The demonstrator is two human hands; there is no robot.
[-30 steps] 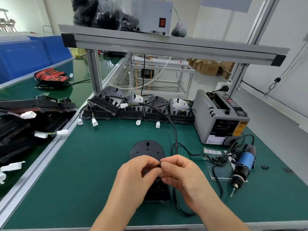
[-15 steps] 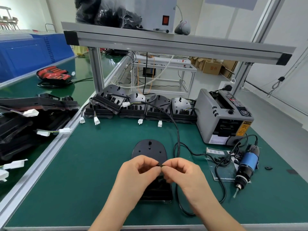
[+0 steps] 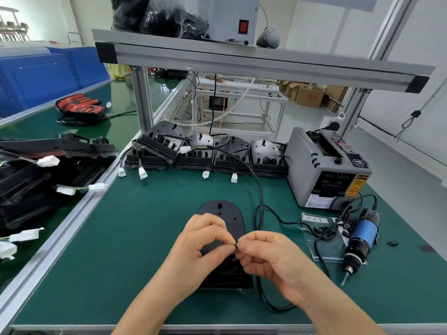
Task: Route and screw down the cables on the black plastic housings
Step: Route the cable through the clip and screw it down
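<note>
The hands, left (image 3: 205,240) and right (image 3: 268,255), are held fingertip to fingertip over the black plastic housing (image 3: 222,211) at six o'clock on the desk (image 3: 121,238), the black cable (image 3: 260,197) pinched between them, seemingly for routing, while the electric screwdriver (image 3: 360,240) is kept within reach at three o'clock.

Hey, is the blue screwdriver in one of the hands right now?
No, the blue screwdriver lies on the green mat; the left hand and right hand pinch a small black part.
</note>
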